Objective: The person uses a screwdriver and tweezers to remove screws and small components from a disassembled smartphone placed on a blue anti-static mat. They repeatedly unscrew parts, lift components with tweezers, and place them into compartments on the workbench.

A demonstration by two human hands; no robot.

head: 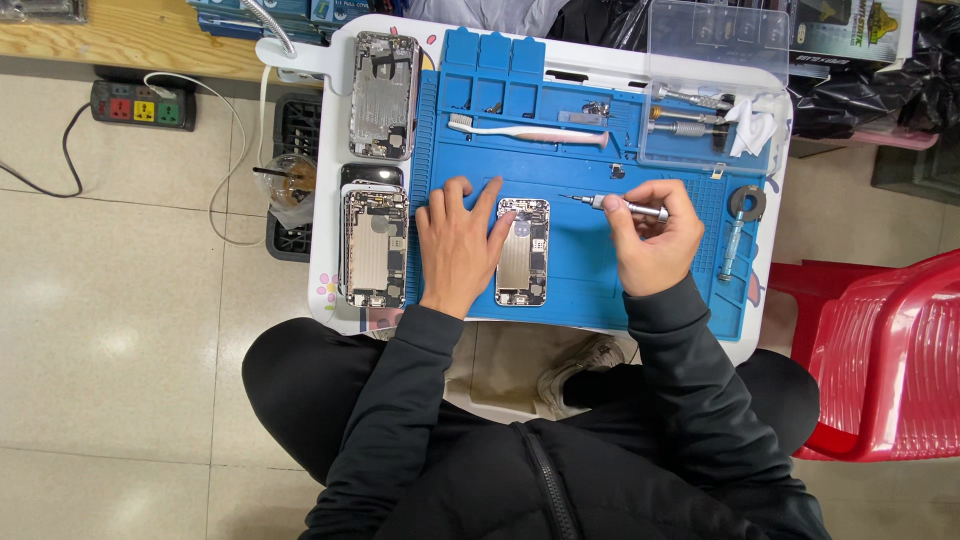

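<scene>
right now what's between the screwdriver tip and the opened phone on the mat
Nothing: in the head view only bare blue mat separates the screwdriver tip from the opened phone. The right hand holds the screwdriver; the left hand steadies the phone.

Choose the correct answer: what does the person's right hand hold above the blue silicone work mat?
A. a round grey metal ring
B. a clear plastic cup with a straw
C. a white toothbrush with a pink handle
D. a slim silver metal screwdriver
D: the right hand grips a slim silver metal screwdriver, its tip pointing left over the blue silicone work mat; the white toothbrush with a pink handle lies untouched farther up the mat.
</scene>
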